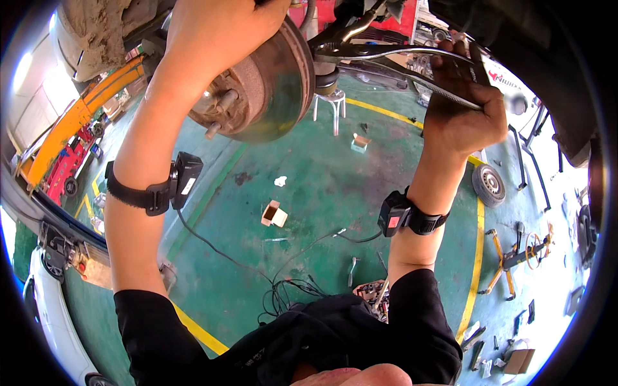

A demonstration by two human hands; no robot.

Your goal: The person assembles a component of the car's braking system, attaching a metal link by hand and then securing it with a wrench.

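Observation:
My right hand [460,106] is wrapped round the long metal handles of a pair of pliers [380,51]. The handles stand spread apart, and the jaws reach left to a dark joint beside the brake disc [290,90]. Rusty and worn, the disc hangs at the upper middle with its hub and wheel studs [222,103] facing left. My left hand [222,29] is raised over the disc's top at the picture's upper edge. Its fingers are out of sight, so what it touches or holds cannot be made out.
A vehicle's dark underbody [515,38] hangs overhead at the right. On the green floor lie an open small carton [273,214], a tangle of black cable [290,296] and a ratchet [352,271]. A stool [330,100], a wheel [488,185] and a yellow-legged stand [508,260] are farther off.

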